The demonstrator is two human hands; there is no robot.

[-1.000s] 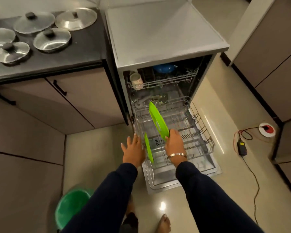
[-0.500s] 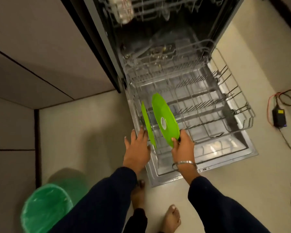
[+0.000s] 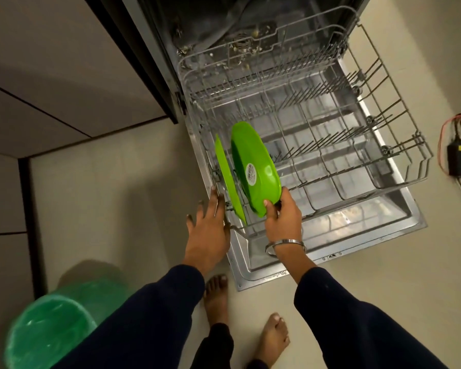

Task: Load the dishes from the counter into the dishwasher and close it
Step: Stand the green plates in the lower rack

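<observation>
Closer now, pulled-out rack [image 3: 399, 145], beige floor [image 3: 133, 177], green bin [image 3: 48, 334] beside

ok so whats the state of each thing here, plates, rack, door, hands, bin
dishwasher door: open, lying flat
lower rack: pulled out over the door, mostly bare
thin green plate: standing on edge at the rack's left side
second green plate: tilted, held at its lower edge, not yet released
right hand: grip on the second green plate
left hand: fingers straight, by the rack's left edge, holds nothing
green bin: lined, open top
</observation>
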